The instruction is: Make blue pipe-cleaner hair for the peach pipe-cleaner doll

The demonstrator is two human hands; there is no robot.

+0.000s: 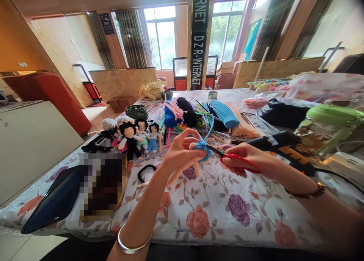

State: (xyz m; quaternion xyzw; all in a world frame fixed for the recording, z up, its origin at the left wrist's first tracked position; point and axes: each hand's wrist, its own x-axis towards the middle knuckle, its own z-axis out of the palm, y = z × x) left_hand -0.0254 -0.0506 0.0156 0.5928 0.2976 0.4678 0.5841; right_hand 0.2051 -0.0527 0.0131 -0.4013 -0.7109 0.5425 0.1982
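Note:
Above the middle of the table, my left hand (186,149) is closed on a small figure of bent pipe cleaners (201,149), blue on top with peach strands hanging below. A loose blue strand sticks up from it. My right hand (241,158) grips red-handled pliers or scissors (244,163); which of the two I cannot tell. Their dark tip reaches the blue part, touching or just in front of it. Below my left forearm's far side lies a black pipe cleaner loop (146,171).
Several finished dolls (129,136) sit at the left. Behind my hands lie bundles of blue pipe cleaners (224,113) and peach pipe cleaners (243,126). A black and yellow glue gun (280,145) with a cord rests at the right. A dark blue tray-like object (57,196) lies front left.

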